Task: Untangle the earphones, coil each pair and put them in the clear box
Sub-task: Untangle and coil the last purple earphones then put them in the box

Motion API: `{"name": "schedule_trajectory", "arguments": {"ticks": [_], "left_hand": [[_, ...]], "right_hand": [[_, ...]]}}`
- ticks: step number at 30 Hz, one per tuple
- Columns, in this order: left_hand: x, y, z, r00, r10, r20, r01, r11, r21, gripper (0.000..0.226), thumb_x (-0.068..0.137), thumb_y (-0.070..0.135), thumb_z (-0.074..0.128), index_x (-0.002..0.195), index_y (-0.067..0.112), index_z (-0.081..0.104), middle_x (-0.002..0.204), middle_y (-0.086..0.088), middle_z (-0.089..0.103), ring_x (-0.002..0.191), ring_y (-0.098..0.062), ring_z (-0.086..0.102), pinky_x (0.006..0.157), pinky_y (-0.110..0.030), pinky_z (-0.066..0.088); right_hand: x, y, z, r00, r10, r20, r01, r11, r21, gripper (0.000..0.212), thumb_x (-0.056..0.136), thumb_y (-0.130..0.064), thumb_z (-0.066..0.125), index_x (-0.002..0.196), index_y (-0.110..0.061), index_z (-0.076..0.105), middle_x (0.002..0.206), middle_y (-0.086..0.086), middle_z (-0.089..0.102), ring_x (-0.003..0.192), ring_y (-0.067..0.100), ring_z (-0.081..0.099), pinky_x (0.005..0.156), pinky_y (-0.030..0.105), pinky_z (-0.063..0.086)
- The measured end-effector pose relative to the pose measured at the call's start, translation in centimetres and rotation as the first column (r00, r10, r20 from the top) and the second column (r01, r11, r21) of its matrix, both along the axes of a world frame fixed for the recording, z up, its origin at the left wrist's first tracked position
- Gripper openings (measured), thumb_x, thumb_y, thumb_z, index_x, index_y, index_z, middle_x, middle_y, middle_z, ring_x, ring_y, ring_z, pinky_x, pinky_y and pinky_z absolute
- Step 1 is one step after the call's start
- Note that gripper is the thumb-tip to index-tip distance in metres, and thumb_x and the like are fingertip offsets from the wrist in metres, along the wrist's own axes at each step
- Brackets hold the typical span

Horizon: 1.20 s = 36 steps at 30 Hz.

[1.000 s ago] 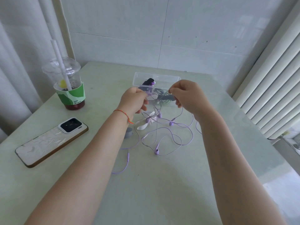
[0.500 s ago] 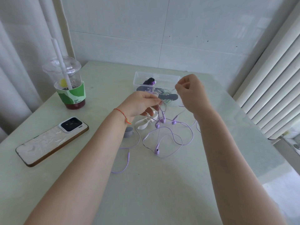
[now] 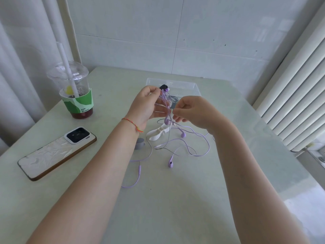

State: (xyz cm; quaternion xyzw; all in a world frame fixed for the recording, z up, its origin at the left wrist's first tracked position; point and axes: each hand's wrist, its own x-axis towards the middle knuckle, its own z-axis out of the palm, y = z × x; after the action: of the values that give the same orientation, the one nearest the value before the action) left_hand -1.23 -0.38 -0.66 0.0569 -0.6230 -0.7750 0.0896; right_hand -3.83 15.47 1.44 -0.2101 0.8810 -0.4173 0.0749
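Nearest, loose lilac loops of the earphones (image 3: 182,147) sprawled on the table (image 3: 175,208), thin, limp, crossing one another. Above them at 12 o'clock, left hand (image 3: 149,104) gripping a gathered bunch hanging straight down, right hand (image 3: 191,111) pinching a strand just at 3 o'clock of it. Farthest, at 12 o'clock, the clear box (image 3: 191,85), behind both hands, dark cable already inside.

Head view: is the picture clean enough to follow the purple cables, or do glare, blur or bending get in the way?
Head view: soft, even daylight, faint shadows under the arms; the purple cables read sharply on the table; the clear box is pale and hard to trace; the blinds bow from wide-angle distortion; both hands, left and right, look sharp.
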Motion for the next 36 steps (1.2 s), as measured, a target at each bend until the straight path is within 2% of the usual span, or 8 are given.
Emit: {"name": "schedule_trajectory", "arguments": {"ticks": [3,7,10,13,18,22,30,36], "left_hand": [[-0.1,-0.1,0.0,1.0,0.002,-0.006,-0.002,0.999,0.032,0.014,0.104,0.018,0.042,0.095,0.012,0.049,0.074,-0.011,0.069,0.058,-0.023,0.068,0.059,-0.034,0.059],[0.1,0.0,0.3,1.0,-0.02,-0.018,0.022,0.995,0.093,0.012,0.104,0.015,0.042,0.102,0.006,0.049,0.084,-0.018,0.07,0.064,-0.026,0.07,0.059,-0.034,0.06],[0.0,0.1,0.3,0.999,0.007,-0.044,-0.001,0.993,0.116,0.012,0.104,0.013,0.041,0.097,0.007,0.048,0.086,-0.021,0.07,0.067,-0.031,0.07,0.063,-0.037,0.061],[-0.2,-0.1,0.3,0.997,0.031,-0.066,-0.02,0.988,0.151,0.016,0.104,0.012,0.04,0.091,0.008,0.048,0.088,-0.024,0.068,0.071,-0.035,0.07,0.066,-0.038,0.061],[-0.1,0.3,0.5,0.994,-0.032,-0.102,0.053,0.977,0.209,0.016,0.103,0.01,0.044,0.09,0.006,0.053,0.08,-0.02,0.064,0.065,-0.028,0.069,0.066,-0.035,0.06],[0.0,0.5,0.5,0.992,-0.037,-0.117,0.061,0.977,0.207,0.014,0.101,0.01,0.048,0.09,0.007,0.055,0.073,-0.014,0.063,0.065,-0.023,0.067,0.062,-0.031,0.057],[0.1,-0.4,0.2,0.998,0.057,-0.034,-0.06,0.994,-0.093,0.017,0.099,0.017,0.052,0.084,0.016,0.06,0.053,0.006,0.06,0.047,-0.01,0.057,0.052,-0.019,0.044],[0.2,-0.4,0.3,1.0,-0.003,-0.026,0.001,0.998,-0.064,0.017,0.1,0.018,0.053,0.087,0.012,0.062,0.063,-0.001,0.067,0.048,-0.021,0.06,0.048,-0.024,0.049]], "right_hand": [[-0.2,0.0,-0.1,1.0,-0.02,-0.007,0.019,0.998,-0.051,0.009,0.09,-0.016,0.061,0.086,-0.009,0.06,0.084,0.005,0.075,0.082,0.02,0.071,0.082,0.04,0.057],[-0.1,-0.5,-0.4,1.0,-0.011,-0.015,0.01,0.999,-0.031,0.026,0.083,-0.026,0.074,0.092,-0.008,0.059,0.083,0.007,0.074,0.074,0.02,0.071,0.063,0.034,0.056],[-0.2,-0.4,-0.5,0.999,-0.029,-0.038,0.028,1.0,-0.006,0.004,0.084,-0.008,0.065,0.084,-0.009,0.061,0.078,0.009,0.074,0.063,0.014,0.069,0.056,0.028,0.054],[-0.3,-0.1,-0.5,0.999,-0.035,-0.034,0.035,0.999,-0.008,0.003,0.084,-0.006,0.061,0.085,-0.007,0.063,0.079,0.009,0.073,0.062,0.013,0.068,0.059,0.029,0.056],[-0.1,-0.7,-0.6,0.999,-0.035,-0.024,0.034,0.998,-0.047,0.02,0.083,-0.027,0.075,0.085,-0.011,0.063,0.074,0.001,0.072,0.059,0.014,0.065,0.054,0.03,0.054],[0.0,-0.8,-0.5,0.999,-0.045,-0.026,0.043,0.997,-0.072,0.013,0.089,-0.015,0.063,0.078,-0.011,0.069,0.074,0.006,0.073,0.058,0.016,0.065,0.058,0.033,0.055],[0.0,-0.5,0.1,0.994,-0.11,0.018,0.112,0.98,-0.163,0.022,0.092,-0.018,0.055,0.078,-0.01,0.071,0.073,0.003,0.07,0.064,0.014,0.065,0.064,0.028,0.053],[-0.2,0.0,0.4,0.995,-0.069,0.079,0.082,0.981,-0.176,0.018,0.094,-0.013,0.053,0.085,-0.006,0.066,0.078,0.006,0.072,0.07,0.018,0.069,0.074,0.037,0.058]]}}
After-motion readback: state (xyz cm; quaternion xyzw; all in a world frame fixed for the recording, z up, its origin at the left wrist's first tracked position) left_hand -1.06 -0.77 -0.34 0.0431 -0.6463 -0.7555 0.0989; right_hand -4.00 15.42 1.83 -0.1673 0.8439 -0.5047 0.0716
